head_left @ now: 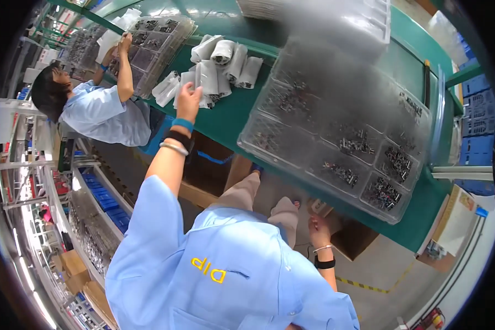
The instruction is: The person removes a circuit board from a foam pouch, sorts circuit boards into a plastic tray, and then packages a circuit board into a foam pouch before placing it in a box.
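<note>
My left hand point(188, 103) reaches out over the green bench to a pile of rolls wrapped in white, translucent plastic point(205, 77). Its fingers are apart at the near edge of the pile, in front of one roll; whether they touch it I cannot tell. My right hand point(319, 231) hangs low by the bench's front edge, beside a cardboard box. Its fingers look curled and show too small to make out clearly. To the right of the pile sits a clear plastic compartment tray point(305, 159) holding many small electronic parts with metal legs.
A hazy, light-coloured stack of trays point(335, 22) rises behind the compartment tray. At the left, a co-worker point(102, 110) in light blue handles white bags over other parts trays point(148, 47). Cardboard boxes point(195, 192) stand under the green bench point(217, 124). Blue bins point(476, 115) line the right.
</note>
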The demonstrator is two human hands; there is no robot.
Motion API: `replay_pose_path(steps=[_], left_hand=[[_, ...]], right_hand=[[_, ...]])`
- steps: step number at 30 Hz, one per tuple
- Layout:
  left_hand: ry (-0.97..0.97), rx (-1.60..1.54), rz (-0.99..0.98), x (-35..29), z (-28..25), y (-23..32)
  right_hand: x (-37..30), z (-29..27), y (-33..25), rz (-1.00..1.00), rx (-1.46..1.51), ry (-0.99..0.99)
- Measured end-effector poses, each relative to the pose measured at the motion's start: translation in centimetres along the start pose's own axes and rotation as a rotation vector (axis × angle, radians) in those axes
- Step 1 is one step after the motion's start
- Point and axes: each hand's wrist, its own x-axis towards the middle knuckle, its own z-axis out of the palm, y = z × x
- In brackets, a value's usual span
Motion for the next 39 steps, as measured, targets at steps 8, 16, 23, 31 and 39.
replay_pose_path(steps=[8, 16, 23, 31, 39], left_hand=[[-0.267, 0.435, 0.262, 5.8, 1.7, 0.7], [-0.238, 0.241, 0.366, 5.9, 1.5, 0.2], [-0.395, -0.159, 0.423, 0.7, -2.9, 7.0], [-0.948, -0.403, 0.375, -5.4, -2.3, 12.3], [-1.142, -0.838, -0.050, -8.4, 1.6, 16.4]], right_hand=[[2.1, 2.3, -25.8, -0.341, 0.160, 0.041], [10.1, 7.9, -37.4, -0.606, 0.153, 0.100], [13.2, 9.4, -40.2, -0.495, 0.401, 0.165], [13.5, 5.9, -36.2, -0.544, 0.643, 0.162], [9.9, 0.6, -33.6, -0.450, 0.815, 0.042]])
